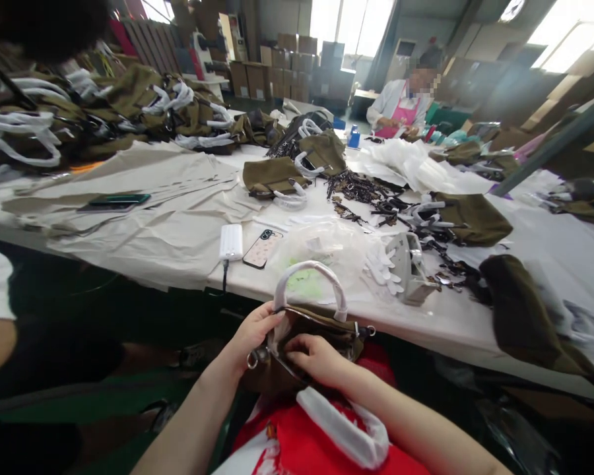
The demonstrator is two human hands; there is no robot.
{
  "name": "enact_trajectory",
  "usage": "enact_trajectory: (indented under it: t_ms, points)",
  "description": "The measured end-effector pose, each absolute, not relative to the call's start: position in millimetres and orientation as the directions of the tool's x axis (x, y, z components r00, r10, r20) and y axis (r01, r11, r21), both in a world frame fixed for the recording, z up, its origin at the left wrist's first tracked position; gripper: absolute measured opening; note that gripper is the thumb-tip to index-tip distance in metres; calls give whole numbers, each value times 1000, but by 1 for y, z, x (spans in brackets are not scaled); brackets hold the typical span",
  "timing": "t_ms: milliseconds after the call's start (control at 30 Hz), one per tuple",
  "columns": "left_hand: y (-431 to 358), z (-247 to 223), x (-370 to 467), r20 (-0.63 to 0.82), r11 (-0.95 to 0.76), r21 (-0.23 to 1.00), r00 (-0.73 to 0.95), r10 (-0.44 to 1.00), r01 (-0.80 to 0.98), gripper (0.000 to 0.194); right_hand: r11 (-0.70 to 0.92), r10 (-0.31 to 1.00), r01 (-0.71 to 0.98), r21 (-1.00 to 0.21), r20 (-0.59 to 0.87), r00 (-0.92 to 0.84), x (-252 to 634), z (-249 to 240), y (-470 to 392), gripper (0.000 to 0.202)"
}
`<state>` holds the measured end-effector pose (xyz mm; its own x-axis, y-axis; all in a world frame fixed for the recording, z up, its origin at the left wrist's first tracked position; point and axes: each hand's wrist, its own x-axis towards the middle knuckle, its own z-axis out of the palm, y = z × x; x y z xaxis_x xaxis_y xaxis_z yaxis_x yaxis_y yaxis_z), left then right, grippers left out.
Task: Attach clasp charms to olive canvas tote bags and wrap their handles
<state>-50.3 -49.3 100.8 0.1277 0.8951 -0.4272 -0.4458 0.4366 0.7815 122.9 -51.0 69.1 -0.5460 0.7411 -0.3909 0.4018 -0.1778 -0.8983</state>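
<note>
An olive-brown handbag (264,379) rests on my lap with its zip top open. One white-wrapped handle (311,266) stands up on the far side; the other wrapped handle (344,429) hangs down toward me over red clothing. My left hand (255,330) grips the bag's left rim, thumb on the inside edge by the zip. Inside the opening is my right hand (317,359), its fingers curled and the tips reaching down into the bag. Whether those fingertips hold anything is hidden. Metal rings show at both ends of the bag.
On the table (188,264) before me lie a white power bank (231,242), a patterned phone (262,249), clear plastic bags (321,254), white gloves (380,264) and a grey device (410,267). Piled olive bags (143,92) and straps lie beyond. A co-worker (400,105) sits across; another person is at left.
</note>
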Motion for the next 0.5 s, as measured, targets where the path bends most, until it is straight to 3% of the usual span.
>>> enact_trajectory:
  t_ms: [133,200,267,367,500]
  points:
    - [-53,107,-48,-399,405,859,88,913,-313,46,-495,741,142,-857,-502,-445,131,81,-46,19]
    - [-52,110,-47,-384,390,890,71,920,-238,45,-714,663,-78,-695,-637,-393,140,89,-44,16]
    - [-50,112,-47,-380,384,903,60,923,-195,45,-829,558,-269,-490,-755,-345,149,94,-41,16]
    - [-48,112,-45,-385,391,902,69,920,-183,47,-822,487,-448,-353,-843,-230,161,88,-36,20]
    - [-48,111,-36,-365,381,907,118,924,-179,45,-748,534,-502,-435,-843,-65,171,61,-27,23]
